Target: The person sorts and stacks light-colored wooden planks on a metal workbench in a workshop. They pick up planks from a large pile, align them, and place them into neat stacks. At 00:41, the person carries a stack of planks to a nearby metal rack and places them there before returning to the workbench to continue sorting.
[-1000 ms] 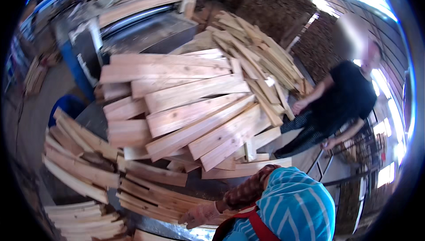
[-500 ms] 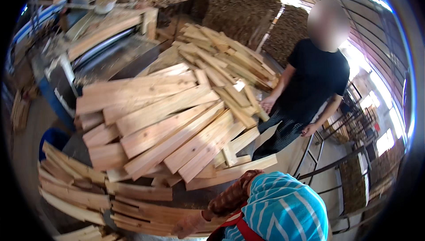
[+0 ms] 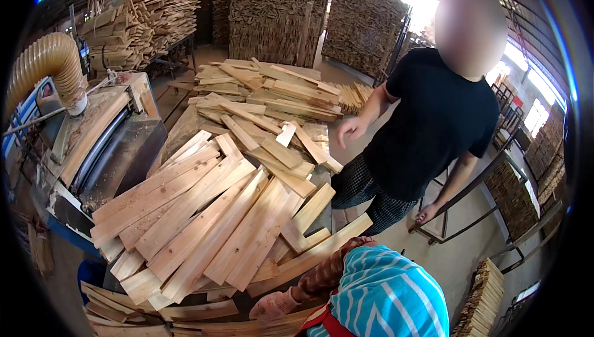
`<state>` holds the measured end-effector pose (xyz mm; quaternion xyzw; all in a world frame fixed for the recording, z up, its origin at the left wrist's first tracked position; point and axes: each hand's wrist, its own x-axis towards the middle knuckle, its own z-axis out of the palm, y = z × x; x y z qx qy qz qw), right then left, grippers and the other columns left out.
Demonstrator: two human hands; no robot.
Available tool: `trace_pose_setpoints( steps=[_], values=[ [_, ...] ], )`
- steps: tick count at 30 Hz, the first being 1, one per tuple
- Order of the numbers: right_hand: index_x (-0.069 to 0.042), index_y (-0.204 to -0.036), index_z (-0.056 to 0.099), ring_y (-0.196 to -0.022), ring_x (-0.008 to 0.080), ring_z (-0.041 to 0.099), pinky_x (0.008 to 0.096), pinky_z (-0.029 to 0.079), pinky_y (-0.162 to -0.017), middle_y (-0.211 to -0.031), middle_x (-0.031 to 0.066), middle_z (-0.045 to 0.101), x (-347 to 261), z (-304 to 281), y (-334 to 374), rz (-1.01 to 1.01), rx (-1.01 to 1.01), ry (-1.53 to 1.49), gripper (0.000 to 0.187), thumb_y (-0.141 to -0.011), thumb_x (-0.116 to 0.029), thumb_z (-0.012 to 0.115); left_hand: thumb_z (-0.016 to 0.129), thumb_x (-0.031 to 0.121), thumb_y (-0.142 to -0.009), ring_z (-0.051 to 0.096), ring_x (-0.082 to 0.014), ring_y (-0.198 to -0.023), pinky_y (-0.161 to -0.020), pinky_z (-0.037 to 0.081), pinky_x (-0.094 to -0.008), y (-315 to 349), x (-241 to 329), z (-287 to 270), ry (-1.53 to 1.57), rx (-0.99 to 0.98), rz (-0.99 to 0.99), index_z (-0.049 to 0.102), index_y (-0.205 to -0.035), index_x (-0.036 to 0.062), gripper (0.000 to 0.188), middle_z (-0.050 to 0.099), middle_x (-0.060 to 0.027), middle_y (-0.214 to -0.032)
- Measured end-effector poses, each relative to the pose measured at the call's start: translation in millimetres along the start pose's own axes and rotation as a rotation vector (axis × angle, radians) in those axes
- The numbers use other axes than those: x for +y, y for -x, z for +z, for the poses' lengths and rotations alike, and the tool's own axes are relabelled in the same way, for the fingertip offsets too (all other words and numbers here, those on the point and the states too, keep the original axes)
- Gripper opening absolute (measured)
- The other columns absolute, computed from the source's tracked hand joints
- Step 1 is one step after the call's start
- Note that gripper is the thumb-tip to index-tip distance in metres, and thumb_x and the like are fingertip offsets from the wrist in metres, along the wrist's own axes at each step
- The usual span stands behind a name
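Note:
My right arm comes in at the lower edge, in a turquoise striped sleeve with a brown patterned cover over the forearm. My right hand (image 3: 273,306), in a pinkish glove, is low over the near wooden boards (image 3: 204,311). Its fingers seem bent downward, but their grip is not clear. Just beyond it a broad heap of planed boards (image 3: 192,213) fans out over the table, overlapping at slants. Rougher boards (image 3: 272,92) lie behind that heap, with a pale offcut (image 3: 286,133) on top. My left hand is out of view.
A co-worker (image 3: 433,120) in black stands right of the table, one hand raised near the boards. At left is a woodworking machine (image 3: 102,133) with a ribbed hose (image 3: 46,64). Tall wood stacks (image 3: 272,21) rise behind; a metal cart frame (image 3: 442,213) stands at right.
The view has tilted up and swung, showing more of the hall. The co-worker's near hand has lifted away from the boards. My right hand stays low by the near boards.

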<state>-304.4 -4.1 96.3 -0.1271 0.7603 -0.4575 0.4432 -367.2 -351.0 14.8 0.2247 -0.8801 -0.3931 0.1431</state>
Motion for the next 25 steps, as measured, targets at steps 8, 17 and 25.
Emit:
trace_pose_setpoints(
  steps=[8, 17, 25],
  values=[
    [-0.011, -0.130, 0.066, -0.117, 0.0218, 0.065, 0.0345, 0.050, -0.104, -0.125, 0.0107, 0.070, 90.0, 13.6, -3.4, -0.116, 0.072, -0.211, 0.043, -0.094, -0.035, 0.063, 0.064, 0.013, -0.095, 0.061, -0.0146, -0.081, -0.069, 0.052, -0.0273, 173.7, -49.6, -87.1, 0.038, 0.166, -0.226, 0.034, -0.153, 0.0083, 0.065, 0.065, -0.0101, -0.116],
    [0.000, -0.134, 0.057, -0.120, 0.0226, 0.061, 0.0333, 0.048, -0.105, -0.131, 0.0095, 0.064, 126.0, 11.9, 22.2, -0.387, 0.236, 0.154, 0.042, -0.097, -0.019, 0.063, 0.063, 0.010, -0.097, 0.060, -0.0115, -0.079, -0.067, 0.051, -0.0241, 451.7, -36.8, -90.3, 0.361, 0.250, -0.508, 0.028, -0.159, 0.0092, 0.071, 0.065, -0.0090, -0.118],
    [-0.008, -0.131, 0.064, -0.115, 0.0300, 0.064, 0.0325, 0.048, -0.098, -0.132, 0.0171, 0.063, 142.9, -5.5, 66.2, -0.168, -0.022, 0.436, 0.039, -0.097, -0.029, 0.063, 0.066, 0.011, -0.094, 0.045, -0.0172, -0.135, -0.110, 0.037, -0.0286, 440.9, -41.2, 0.1, 0.487, 0.216, -0.477, 0.021, -0.162, 0.0112, 0.082, 0.048, -0.0142, -0.149]
  ],
)
